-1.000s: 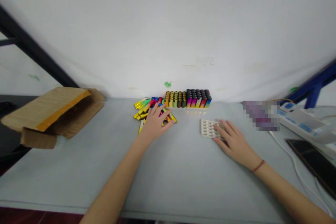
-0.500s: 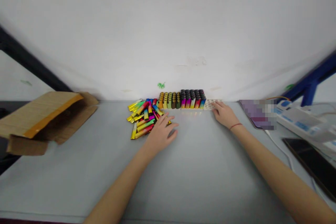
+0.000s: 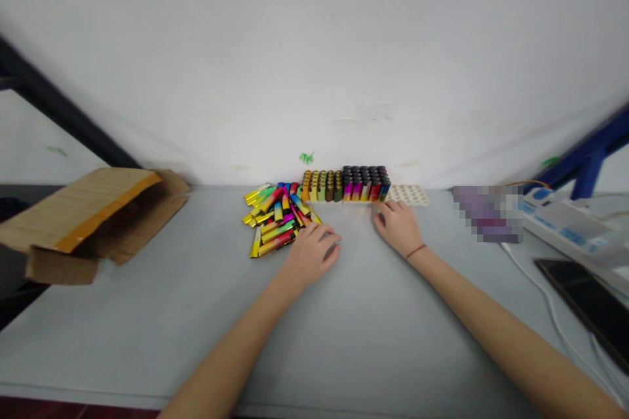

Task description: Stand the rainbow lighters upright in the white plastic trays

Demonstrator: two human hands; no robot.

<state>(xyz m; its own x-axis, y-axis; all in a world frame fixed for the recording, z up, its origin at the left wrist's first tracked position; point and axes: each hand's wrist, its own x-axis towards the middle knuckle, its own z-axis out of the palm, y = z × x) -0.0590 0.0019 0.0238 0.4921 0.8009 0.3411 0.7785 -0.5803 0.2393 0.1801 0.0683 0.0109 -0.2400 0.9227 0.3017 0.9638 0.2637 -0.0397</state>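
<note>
My left hand (image 3: 312, 254) is open, fingers apart, at the right edge of a loose pile of shiny multicoloured lighters (image 3: 275, 219). My right hand (image 3: 397, 226) is open too, its fingertips near the front of a block of upright black-topped lighters (image 3: 364, 184) and a white holed tray (image 3: 411, 194). Left of that block stand gold-topped upright lighters (image 3: 322, 186) in rows. Neither hand visibly holds anything.
An open cardboard box (image 3: 98, 209) lies at the left. On the right are a blurred-out phone (image 3: 486, 216), a white power strip (image 3: 570, 222), white cables (image 3: 545, 301) and a black phone (image 3: 584, 304). A white wall (image 3: 314, 65) rises behind the table.
My right hand has moved left and nearer, off the holed tray, which now shows more fully. My left hand has curled its fingers slightly beside the pile. The view has shifted slightly.
</note>
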